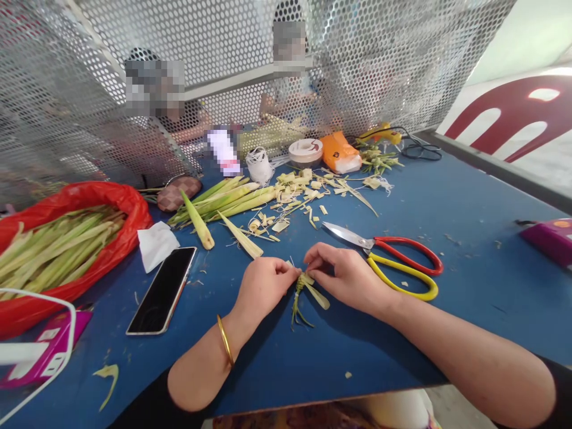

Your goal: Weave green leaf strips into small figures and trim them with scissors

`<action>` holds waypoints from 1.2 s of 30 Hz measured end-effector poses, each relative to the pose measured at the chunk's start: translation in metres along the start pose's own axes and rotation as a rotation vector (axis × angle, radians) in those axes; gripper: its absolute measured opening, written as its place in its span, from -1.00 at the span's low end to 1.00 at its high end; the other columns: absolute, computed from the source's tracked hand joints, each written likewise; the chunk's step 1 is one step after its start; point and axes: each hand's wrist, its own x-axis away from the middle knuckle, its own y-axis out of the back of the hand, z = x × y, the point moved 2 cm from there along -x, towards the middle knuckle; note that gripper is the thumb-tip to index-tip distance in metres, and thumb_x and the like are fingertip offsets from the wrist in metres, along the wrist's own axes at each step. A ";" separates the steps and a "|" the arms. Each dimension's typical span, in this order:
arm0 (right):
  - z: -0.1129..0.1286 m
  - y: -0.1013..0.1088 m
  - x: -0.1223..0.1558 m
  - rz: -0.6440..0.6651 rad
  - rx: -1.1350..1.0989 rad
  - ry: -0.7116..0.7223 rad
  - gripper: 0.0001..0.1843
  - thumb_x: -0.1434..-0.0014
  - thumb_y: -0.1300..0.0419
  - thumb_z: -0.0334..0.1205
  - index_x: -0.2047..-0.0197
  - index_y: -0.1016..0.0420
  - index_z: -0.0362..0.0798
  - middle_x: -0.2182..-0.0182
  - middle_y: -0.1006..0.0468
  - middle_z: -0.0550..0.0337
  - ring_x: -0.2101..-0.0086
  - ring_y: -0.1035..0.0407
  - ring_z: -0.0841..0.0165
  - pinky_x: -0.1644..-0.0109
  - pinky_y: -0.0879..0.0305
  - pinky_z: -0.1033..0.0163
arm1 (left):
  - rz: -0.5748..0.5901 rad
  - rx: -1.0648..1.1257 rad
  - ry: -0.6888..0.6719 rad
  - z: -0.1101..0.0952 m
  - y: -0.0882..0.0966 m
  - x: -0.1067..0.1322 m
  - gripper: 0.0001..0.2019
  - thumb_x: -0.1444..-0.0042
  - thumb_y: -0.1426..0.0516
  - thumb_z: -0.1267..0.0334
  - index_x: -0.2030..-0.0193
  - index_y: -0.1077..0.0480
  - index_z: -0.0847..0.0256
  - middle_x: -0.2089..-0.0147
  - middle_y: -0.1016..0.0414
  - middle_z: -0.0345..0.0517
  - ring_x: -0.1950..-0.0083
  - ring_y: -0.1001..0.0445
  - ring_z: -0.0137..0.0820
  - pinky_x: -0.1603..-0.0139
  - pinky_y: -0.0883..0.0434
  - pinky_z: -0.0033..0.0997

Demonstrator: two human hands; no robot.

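Between my two hands, low over the blue table (263, 363), is a small woven leaf figure (300, 285) with thin green strands hanging from its lower end and a pale leaf piece at its right. My left hand (267, 285), with a gold bangle above the wrist, pinches its upper left side. At its upper right, the thumb and fingers of my right hand (342, 273) are pinched together on it. A fine thread or wire tip shows between the hands. Scissors (373, 244) with one red and one yellow handle lie partly open just beyond my right hand.
Cut leaf scraps (295, 190) and green leaf shoots (223, 199) lie behind my hands. Left are a phone (163, 292), a tissue (157, 244) and a red bag (134, 205) of leaves. Tape (305, 152), string (259, 167) and an orange packet (338, 154) stand by a perforated screen (232, 36); people sit beyond.
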 end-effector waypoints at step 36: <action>0.000 -0.005 0.001 -0.007 0.116 0.079 -0.77 -0.10 -0.04 -0.51 0.28 -0.36 0.01 0.41 -0.58 0.26 0.37 -0.48 0.36 0.32 -0.30 0.32 | 0.126 0.605 -0.074 0.000 -0.004 -0.003 -0.82 -0.18 -0.03 0.12 0.34 -0.21 0.17 0.48 -0.39 -0.31 0.66 -0.12 -0.59 0.59 -0.07 -0.54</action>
